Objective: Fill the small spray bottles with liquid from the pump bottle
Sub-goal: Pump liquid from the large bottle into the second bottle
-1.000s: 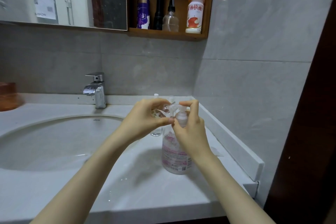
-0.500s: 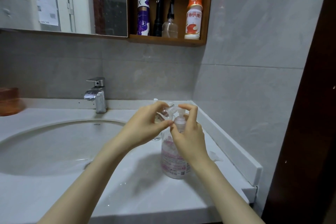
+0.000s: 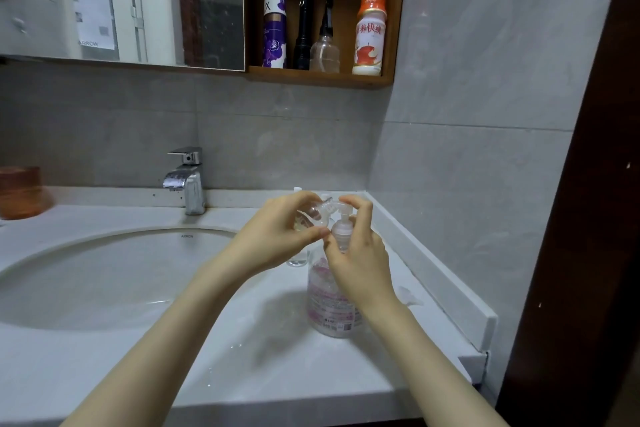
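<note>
**Head view: small bottle held at the pump spout, filling under way**

Head view, centre right of the frame: the pump bottle (image 3: 333, 305) stands upright on the white counter (image 3: 270, 378), right of the sink (image 3: 104, 284). The left hand (image 3: 277, 236) pinches a small clear spray bottle (image 3: 313, 217) between thumb and curled fingers, tilted with its open neck up against the pump spout. The right hand (image 3: 360, 263) is curled round the pump's neck, with its forefinger hooked over the pump head. A second small bottle (image 3: 297, 259) stands on the counter just behind the left hand, mostly hidden.

The step in hand looks like pumping liquid into the held bottle; how full it is cannot be told. The next move calls for a steady press on the pump head while the neck is kept lined up with the spout, or liquid may spill onto the counter.
</note>
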`<move>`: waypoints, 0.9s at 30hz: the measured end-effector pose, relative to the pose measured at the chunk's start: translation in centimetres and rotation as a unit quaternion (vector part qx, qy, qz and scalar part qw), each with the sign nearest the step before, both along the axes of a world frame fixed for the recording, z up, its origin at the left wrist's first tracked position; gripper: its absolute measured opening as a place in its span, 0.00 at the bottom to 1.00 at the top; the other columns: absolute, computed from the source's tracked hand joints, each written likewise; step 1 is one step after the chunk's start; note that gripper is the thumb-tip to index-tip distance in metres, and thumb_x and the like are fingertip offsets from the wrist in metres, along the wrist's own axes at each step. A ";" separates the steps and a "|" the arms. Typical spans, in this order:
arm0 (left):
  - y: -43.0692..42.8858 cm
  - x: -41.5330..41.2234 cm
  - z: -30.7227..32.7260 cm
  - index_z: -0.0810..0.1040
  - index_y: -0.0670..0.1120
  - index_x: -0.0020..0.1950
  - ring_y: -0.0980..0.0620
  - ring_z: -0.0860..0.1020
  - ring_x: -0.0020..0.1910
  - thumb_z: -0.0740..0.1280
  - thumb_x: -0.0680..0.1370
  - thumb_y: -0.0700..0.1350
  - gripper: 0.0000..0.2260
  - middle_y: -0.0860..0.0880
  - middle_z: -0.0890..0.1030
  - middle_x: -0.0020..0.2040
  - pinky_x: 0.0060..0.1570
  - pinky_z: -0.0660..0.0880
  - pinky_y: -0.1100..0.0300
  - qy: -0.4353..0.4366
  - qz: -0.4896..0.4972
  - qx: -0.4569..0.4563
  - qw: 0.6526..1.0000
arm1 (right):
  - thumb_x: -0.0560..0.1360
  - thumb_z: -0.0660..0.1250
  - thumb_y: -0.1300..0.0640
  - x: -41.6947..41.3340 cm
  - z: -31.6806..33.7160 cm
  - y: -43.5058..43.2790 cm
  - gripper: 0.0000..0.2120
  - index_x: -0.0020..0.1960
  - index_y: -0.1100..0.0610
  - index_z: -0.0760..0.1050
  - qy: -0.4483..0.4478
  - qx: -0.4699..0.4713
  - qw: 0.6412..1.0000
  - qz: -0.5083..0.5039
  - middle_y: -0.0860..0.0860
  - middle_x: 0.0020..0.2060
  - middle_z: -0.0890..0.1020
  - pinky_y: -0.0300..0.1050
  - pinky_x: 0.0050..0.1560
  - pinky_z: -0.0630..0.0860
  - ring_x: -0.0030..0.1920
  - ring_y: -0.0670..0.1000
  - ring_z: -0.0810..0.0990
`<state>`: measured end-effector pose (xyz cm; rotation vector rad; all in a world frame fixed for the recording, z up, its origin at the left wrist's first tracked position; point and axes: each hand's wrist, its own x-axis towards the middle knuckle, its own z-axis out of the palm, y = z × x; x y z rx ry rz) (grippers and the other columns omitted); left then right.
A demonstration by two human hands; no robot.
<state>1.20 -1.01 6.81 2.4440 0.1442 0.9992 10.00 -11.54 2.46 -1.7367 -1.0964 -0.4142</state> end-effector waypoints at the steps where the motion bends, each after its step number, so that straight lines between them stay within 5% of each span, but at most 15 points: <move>1: 0.0 0.0 0.0 0.76 0.43 0.60 0.54 0.79 0.47 0.72 0.73 0.43 0.17 0.49 0.80 0.49 0.47 0.73 0.67 -0.001 0.001 -0.002 1.000 | 0.75 0.63 0.58 0.0 0.1 0.0 0.22 0.58 0.41 0.54 -0.001 0.000 1.000 -0.001 0.49 0.47 0.80 0.50 0.42 0.72 0.47 0.58 0.78; 7: 0.0 -0.1 0.1 0.76 0.44 0.60 0.58 0.78 0.45 0.72 0.73 0.43 0.17 0.51 0.79 0.48 0.46 0.72 0.69 -0.005 -0.006 -0.007 1.000 | 0.75 0.64 0.58 -0.2 0.0 -0.2 0.21 0.64 0.49 0.60 -0.003 0.013 1.000 0.002 0.50 0.50 0.80 0.50 0.44 0.72 0.50 0.58 0.78; 14: 0.4 0.1 -0.3 0.77 0.43 0.60 0.55 0.79 0.46 0.73 0.73 0.44 0.17 0.51 0.79 0.48 0.45 0.72 0.70 -0.006 -0.003 0.009 1.000 | 0.73 0.65 0.60 0.5 0.0 0.4 0.19 0.50 0.41 0.57 0.023 0.045 0.999 0.016 0.50 0.39 0.79 0.54 0.41 0.75 0.41 0.58 0.78; 18: 0.2 0.2 -0.3 0.77 0.45 0.60 0.54 0.79 0.47 0.73 0.73 0.45 0.17 0.51 0.80 0.48 0.51 0.74 0.60 -0.012 -0.006 -0.002 1.000 | 0.74 0.64 0.60 0.4 -0.3 0.1 0.19 0.55 0.43 0.58 0.009 0.035 0.999 0.014 0.50 0.43 0.80 0.52 0.42 0.75 0.43 0.58 0.78; 27: 0.4 0.2 -0.1 0.76 0.44 0.61 0.55 0.78 0.47 0.73 0.73 0.44 0.18 0.51 0.79 0.49 0.49 0.73 0.64 -0.012 -0.004 0.001 1.000 | 0.75 0.64 0.58 0.2 0.0 -0.1 0.20 0.61 0.46 0.60 0.016 0.017 0.999 0.024 0.48 0.49 0.80 0.51 0.49 0.74 0.52 0.55 0.77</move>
